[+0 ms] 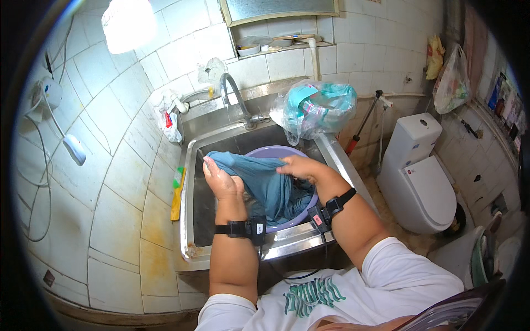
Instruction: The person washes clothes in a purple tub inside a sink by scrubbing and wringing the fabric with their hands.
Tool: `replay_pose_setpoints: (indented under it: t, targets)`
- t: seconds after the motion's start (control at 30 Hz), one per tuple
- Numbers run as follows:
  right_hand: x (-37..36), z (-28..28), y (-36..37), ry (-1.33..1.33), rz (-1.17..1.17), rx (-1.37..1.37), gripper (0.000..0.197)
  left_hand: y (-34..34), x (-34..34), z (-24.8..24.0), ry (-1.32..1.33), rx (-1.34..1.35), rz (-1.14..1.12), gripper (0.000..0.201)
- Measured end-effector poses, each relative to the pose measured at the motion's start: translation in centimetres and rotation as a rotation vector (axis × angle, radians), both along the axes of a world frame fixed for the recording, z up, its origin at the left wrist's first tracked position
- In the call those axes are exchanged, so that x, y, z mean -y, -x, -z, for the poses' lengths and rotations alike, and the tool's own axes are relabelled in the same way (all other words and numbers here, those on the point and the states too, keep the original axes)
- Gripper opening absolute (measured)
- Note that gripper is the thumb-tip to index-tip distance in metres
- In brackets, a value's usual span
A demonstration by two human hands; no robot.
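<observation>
A wet-looking blue-grey piece of cloth is stretched between my two hands, its lower part bunched down in a round purple basin. My left hand has the cloth's left end at its fingertips, raised over the left side of the metal sink. On the other side, my right hand pinches the cloth's upper right edge above the basin. The cloth's exact kind cannot be made out. The basin stands inside the sink, and the cloth hides much of its inside.
A curved faucet rises behind the basin. On the sink's back right corner sits a clear plastic bag with turquoise contents. A yellow-handled brush leans at the left rim. A white toilet stands to the right.
</observation>
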State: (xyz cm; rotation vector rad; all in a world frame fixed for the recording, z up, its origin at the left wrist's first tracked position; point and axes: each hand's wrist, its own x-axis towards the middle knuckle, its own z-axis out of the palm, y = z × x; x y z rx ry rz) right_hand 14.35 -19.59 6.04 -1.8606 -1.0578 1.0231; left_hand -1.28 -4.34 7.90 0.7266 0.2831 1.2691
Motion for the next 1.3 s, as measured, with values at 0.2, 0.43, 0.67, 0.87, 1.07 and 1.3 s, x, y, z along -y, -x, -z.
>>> replay_pose_setpoints:
  t: [0.2, 0.43, 0.67, 0.87, 1.07, 1.3]
  targets:
    - [-1.3, -1.2, 2.4, -0.734, 0.094, -0.512, 0.023, -1.7, 0.5, 2.7, -0.082, -0.228, 0.201, 0.038]
    - [-1.9, 0.5, 2.9, -0.807, 0.323, 0.141, 0.025, -3.3, 6.9, 2.2, 0.092, -0.631, 0.717, 0.059]
    - [-1.4, -1.4, 6.3, -0.75, -0.005, 0.323, 0.025, -3.8, 4.0, 6.2, 0.442, -0.182, 0.722, 0.031]
    - [-1.9, -0.8, 5.2, -0.365, 0.459, 0.586, 0.035, -2.9, 8.1, 1.4, 0.273, -0.413, 0.636, 0.041]
    - [-3.1, 3.0, 2.5, -0.488, 0.472, 0.508, 0.035, -3.3, 7.1, 1.9, 0.083, -0.527, 0.55, 0.043]
    - [-2.6, -0.7, 8.0, -0.779, 0.177, 0.565, 0.03, -2.2, 4.0, 6.1, 0.381, -0.12, 0.725, 0.033]
